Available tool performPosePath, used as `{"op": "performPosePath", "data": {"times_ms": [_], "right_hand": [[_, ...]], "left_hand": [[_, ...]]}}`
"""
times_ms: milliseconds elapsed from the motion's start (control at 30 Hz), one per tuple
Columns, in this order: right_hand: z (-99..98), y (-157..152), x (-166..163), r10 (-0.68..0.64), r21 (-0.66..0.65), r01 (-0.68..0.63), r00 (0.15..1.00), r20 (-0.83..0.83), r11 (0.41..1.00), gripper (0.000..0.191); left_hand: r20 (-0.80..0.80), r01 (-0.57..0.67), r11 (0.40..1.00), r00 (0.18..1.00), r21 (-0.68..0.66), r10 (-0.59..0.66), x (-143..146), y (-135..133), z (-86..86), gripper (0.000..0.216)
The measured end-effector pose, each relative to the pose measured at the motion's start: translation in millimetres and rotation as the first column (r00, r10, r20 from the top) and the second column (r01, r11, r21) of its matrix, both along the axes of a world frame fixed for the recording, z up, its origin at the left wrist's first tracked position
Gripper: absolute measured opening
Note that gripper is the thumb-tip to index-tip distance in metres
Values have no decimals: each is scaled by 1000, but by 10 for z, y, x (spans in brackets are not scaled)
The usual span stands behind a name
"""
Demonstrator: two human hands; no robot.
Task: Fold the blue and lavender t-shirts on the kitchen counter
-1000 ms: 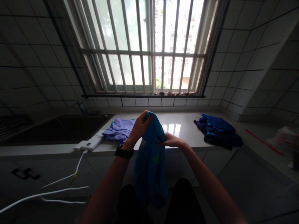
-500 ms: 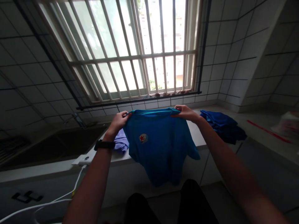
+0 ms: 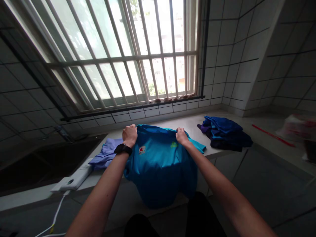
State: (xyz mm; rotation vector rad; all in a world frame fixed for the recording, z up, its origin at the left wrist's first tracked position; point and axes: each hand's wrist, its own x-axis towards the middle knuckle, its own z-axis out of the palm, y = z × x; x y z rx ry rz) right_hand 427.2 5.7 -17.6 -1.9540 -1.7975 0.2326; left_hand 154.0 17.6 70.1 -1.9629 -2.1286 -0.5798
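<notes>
Head view: blue T-shirt (image 3: 158, 171) hanging over the front edge of a white countertop (image 3: 195, 126), its upper edge gripped in the closed fingers of the left hand (image 3: 129, 135) and right hand (image 3: 182, 136). Left of the shirt, a lavender garment (image 3: 106, 154); right of it, a dark blue clothing heap (image 3: 223, 136).

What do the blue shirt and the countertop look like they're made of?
The blue shirt looks like a thin synthetic knit, perhaps polyester: it has a soft sheen and falls in smooth folds, though the fibre can't be confirmed. The countertop looks like polished stone or quartz, being pale, smooth and faintly shiny.
</notes>
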Motion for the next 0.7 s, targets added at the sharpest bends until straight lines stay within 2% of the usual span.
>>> {"op": "performPosePath", "data": {"times_ms": [67,133,200,233,300,367,433,567,700], "right_hand": [[-242,-24,-34,70,-103,-60,993,90,993,46],[-393,-39,-25,100,-131,-81,984,149,988,51],[-451,-28,8,106,-132,-84,981,165,988,54],[-453,-14,28,113,-137,-91,980,164,986,55],[-432,27,62,125,-151,-101,979,159,983,57],[-406,69,85,116,-163,-91,981,153,983,58],[-396,97,95,96,-155,-72,984,152,985,57],[-409,87,105,54,-45,-48,987,149,998,49],[-403,31,126,-3,39,-2,988,153,999,41]], "left_hand": [[10,101,989,995,-109,-100,-57,38,-218,34],[7,158,962,987,-225,-160,-180,46,-419,49],[13,156,933,987,-323,-161,-337,33,-571,68],[33,160,920,987,-357,-159,-416,22,-621,69],[102,205,898,978,-388,-180,-548,-6,-670,55],[179,254,892,963,-373,-199,-629,-38,-655,30],[245,260,919,951,-298,-189,-663,-66,-596,14],[399,196,976,906,-94,-143,-663,-92,-420,22],[594,172,984,797,-44,-113,-674,-90,-237,41]]}}
